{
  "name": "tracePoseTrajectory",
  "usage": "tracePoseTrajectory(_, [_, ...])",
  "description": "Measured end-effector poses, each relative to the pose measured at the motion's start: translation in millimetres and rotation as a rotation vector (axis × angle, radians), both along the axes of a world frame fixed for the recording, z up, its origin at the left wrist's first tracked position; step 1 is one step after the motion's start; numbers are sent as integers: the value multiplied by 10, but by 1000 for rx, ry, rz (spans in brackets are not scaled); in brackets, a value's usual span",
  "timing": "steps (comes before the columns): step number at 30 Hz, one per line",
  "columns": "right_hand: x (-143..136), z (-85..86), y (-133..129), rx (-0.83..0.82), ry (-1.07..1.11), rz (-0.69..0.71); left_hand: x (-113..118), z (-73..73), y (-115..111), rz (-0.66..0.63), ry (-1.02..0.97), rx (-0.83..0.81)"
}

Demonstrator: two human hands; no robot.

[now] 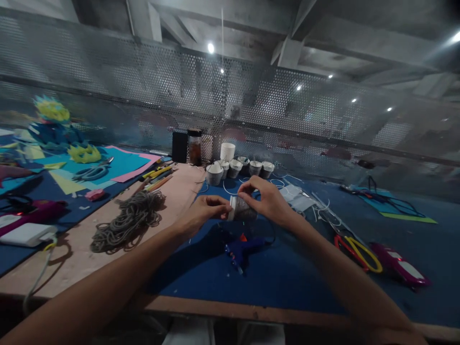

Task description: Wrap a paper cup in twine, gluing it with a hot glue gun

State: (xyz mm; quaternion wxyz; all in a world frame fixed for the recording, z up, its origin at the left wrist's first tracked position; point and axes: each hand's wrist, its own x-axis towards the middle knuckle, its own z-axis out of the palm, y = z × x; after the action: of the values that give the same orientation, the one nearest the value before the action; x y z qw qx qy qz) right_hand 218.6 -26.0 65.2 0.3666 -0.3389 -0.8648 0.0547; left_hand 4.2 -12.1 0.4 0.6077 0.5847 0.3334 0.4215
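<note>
A small paper cup (244, 209) lies sideways in the air between my hands, its white rim to the left and its side covered in something grey, perhaps cord. My left hand (210, 207) pinches the cup at its rim. From above, my right hand (264, 197) grips its grey side with thumb and fingers. Below them on the blue mat (201, 278) rests a blue glue gun (247, 249). Behind my hands stand several similar grey-sided cups (235, 167) and a stack of white cups (227, 151).
To the left lie a heap of grey cord (125, 220), pens (158, 178), blue-handled scissors (95, 170) and coloured paper (132, 162). Red-and-yellow-handled scissors (359, 251) and a magenta device (398, 263) sit at the right. A lidded jar (194, 147) stands by the perforated metal screen (161, 86).
</note>
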Motion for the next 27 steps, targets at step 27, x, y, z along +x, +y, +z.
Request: tracePoseTrajectory(27, [72, -181, 138, 26, -19, -177, 24, 53, -55, -55, 36, 8])
